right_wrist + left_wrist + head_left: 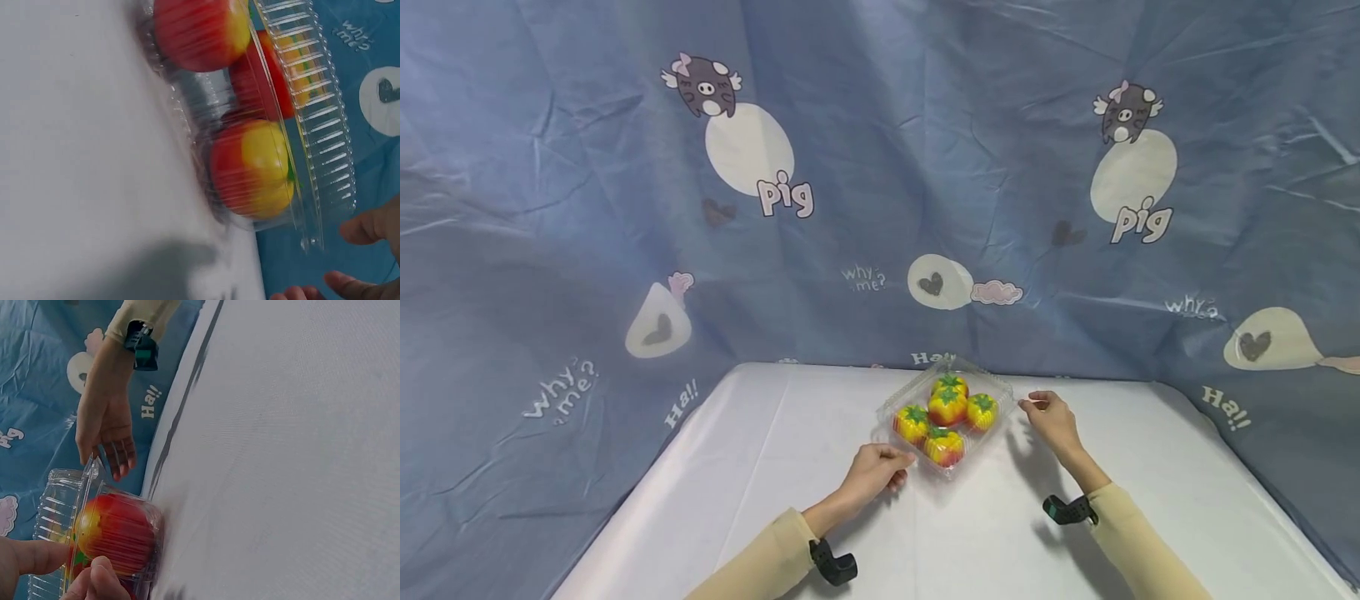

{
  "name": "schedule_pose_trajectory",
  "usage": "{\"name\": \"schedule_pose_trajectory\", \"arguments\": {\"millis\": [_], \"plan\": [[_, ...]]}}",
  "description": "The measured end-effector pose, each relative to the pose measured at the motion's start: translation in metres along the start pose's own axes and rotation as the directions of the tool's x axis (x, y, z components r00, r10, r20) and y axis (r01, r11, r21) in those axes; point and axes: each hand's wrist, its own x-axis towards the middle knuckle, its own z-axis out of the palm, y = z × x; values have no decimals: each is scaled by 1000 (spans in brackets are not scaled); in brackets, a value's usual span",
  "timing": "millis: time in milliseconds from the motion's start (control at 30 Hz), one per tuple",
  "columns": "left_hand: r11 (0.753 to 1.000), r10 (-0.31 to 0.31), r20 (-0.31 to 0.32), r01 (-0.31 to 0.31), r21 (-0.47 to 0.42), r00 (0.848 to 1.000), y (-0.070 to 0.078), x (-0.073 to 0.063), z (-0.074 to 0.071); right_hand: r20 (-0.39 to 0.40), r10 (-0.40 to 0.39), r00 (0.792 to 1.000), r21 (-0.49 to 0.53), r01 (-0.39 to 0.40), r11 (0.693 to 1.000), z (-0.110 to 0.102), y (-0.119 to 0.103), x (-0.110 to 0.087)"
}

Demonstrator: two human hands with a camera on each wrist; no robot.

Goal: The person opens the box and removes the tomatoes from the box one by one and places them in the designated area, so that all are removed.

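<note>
A clear plastic clamshell box (945, 467) with ribbed sides stands on the white table. Inside it are several red-and-yellow fruits (947, 406) with green leafy tops; two show close up in the right wrist view, one low (253, 167), one high (200, 31). My left hand (872, 475) is at the box's near left corner, and in its wrist view thumb and finger pinch either side of the rim (80, 506). The right hand (1051, 421) hovers at the far right corner, its thumb and fingers spread just off the rim in the right wrist view.
The white tabletop (790, 433) reaches back to a blue printed cloth (865, 167) that hangs behind and at both sides. A dark band sits on each wrist, the left one (832, 562) and the right one (1067, 510), below pale yellow sleeves.
</note>
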Motion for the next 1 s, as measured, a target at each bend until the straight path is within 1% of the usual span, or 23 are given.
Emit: {"name": "schedule_pose_trajectory", "arguments": {"millis": [167,400,533,600,667,833,900,1000], "plan": [[1000,-10,-14,9,-27,1000,-2,0,3,28,17,999,11,-17,1000,-2,-1,7],[997,-9,-83,3,-74,996,-4,0,10,69,8,998,25,-10,1000,2,-9,24],[994,-15,-109,2,-112,994,-3,-2,15,117,3,993,48,-8,999,4,-11,32],[992,-16,-113,1,-126,993,-2,-3,16,137,1,991,54,-8,998,5,-12,34],[991,-14,-114,-1,-134,993,7,-8,18,161,1,987,60,-11,998,7,-11,35],[988,-24,-109,7,-152,994,5,-7,19,174,0,985,78,-13,997,10,-12,34],[987,-27,-110,9,-160,994,-3,-3,19,170,-4,985,79,-10,997,11,-13,34],[983,-27,-121,4,-183,992,-2,-3,19,164,-1,986,72,-11,997,12,-15,34]]}}
